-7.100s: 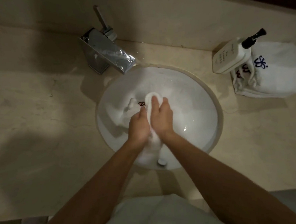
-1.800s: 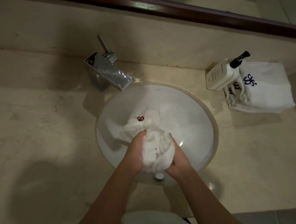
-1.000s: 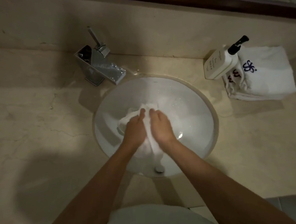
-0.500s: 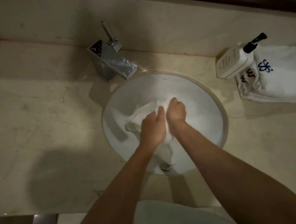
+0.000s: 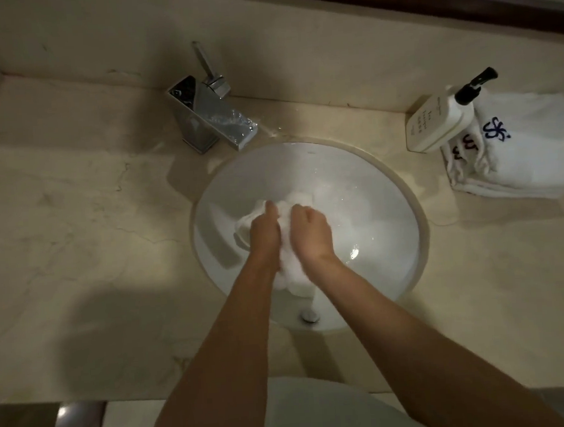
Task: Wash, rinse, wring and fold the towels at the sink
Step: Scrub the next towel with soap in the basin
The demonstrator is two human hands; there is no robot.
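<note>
You are bunching the wet towel [image 5: 289,272] between your left hand [image 5: 264,234] and right hand [image 5: 311,233] over the sink [image 5: 371,191], fingers curled tight round it again after the looser gather a moment ago, so scrubbing is continuing, wringing ahead.

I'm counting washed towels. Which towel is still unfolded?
The bunched towel in the sink, gripped by both hands. The other towels lie folded beside the soap bottle.
</note>
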